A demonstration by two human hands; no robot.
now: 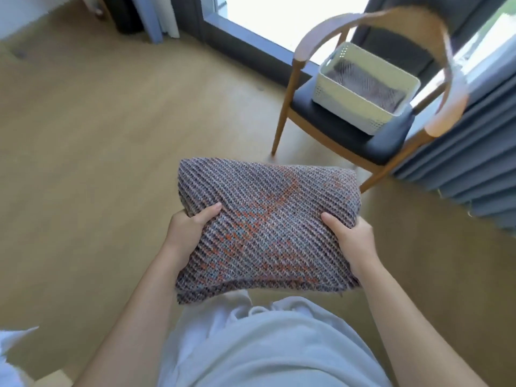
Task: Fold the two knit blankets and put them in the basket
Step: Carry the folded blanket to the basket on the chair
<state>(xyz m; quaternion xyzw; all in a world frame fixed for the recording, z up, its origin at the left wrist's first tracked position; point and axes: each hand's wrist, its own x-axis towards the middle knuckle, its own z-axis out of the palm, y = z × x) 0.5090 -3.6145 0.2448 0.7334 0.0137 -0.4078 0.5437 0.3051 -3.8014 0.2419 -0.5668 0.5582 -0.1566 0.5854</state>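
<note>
Bright window (279,18) glare, blurry edges

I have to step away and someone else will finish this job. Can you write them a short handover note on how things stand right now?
Left hand and right hand: each grips one side of the folded knit blanket, held in the air in front of the body.
White basket: on the seat of the wooden chair, ahead and to the right. A darker knit blanket already lies inside.
Done: both blankets look folded, one is in the basket.
Left: carry the held blanket to the chair and lay it in the basket on top of the first.
</note>
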